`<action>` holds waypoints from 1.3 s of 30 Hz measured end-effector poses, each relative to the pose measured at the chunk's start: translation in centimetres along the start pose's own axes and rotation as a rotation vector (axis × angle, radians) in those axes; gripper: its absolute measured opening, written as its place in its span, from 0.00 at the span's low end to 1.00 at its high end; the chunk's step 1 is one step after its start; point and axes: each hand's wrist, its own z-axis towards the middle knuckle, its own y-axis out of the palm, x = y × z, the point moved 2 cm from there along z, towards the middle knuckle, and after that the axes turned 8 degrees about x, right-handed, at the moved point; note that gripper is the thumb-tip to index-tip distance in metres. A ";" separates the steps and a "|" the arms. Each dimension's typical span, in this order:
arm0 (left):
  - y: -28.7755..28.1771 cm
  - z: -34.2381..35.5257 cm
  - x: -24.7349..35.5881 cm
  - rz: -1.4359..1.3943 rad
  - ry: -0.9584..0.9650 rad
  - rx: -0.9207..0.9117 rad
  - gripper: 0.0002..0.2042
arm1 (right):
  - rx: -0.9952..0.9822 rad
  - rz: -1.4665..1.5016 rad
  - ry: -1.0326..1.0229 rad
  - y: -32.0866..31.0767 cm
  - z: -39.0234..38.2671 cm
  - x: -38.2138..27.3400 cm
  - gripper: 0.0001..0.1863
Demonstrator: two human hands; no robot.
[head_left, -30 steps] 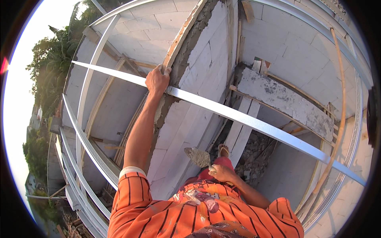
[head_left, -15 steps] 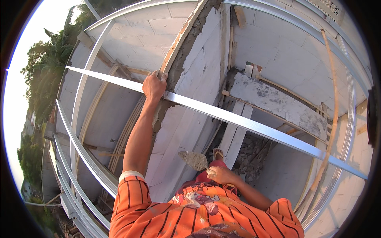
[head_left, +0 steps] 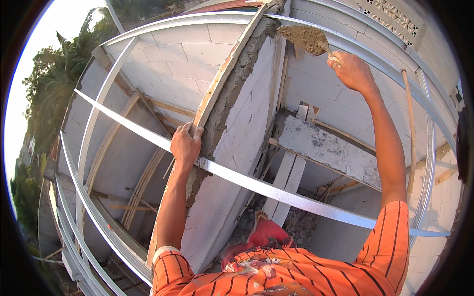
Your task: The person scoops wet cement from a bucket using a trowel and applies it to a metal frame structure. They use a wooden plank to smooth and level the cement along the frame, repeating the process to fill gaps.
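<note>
My left hand (head_left: 186, 145) is closed over the near part of a long wooden board (head_left: 224, 61), which runs along the left edge of the wall top. Wet grey mortar (head_left: 232, 84) covers the wall top beside the board. My right hand (head_left: 353, 72) reaches far out to the right, closed on the handle of a trowel (head_left: 281, 30). A heap of brown-grey mortar (head_left: 307, 40) lies on its blade, held up to the right of the wall's far end. A shiny metal channel (head_left: 276, 191) crosses the wall just nearer than my left hand.
Several metal channels (head_left: 106, 217) curve along the left, over a deep space. Right of the wall, a rough concrete slab (head_left: 326, 143) and planks (head_left: 285, 180) sit lower down, with rubble below. A wooden pole (head_left: 411, 128) leans at the right. Pale block walls (head_left: 197, 49) surround the spaces.
My right hand has swung the trowel from near my waist up and far forward. My left hand stays on the board; the view has shifted, with more of the wall's far end showing.
</note>
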 end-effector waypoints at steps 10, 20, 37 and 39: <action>-0.4 0.1 0.1 -0.019 -0.148 -0.008 0.20 | -0.074 -0.281 -0.105 10.7 23.0 -0.1 0.18; -0.1 0.7 0.2 -0.048 -0.179 0.023 0.18 | -0.020 -0.419 -0.270 13.2 27.4 -2.4 0.17; -0.3 0.3 0.2 -0.073 -0.167 0.045 0.18 | 0.014 -0.458 -0.230 13.9 27.0 -2.5 0.15; -0.3 0.2 0.1 -0.061 -0.179 0.041 0.18 | 0.042 -0.421 -0.219 12.9 26.1 -3.7 0.15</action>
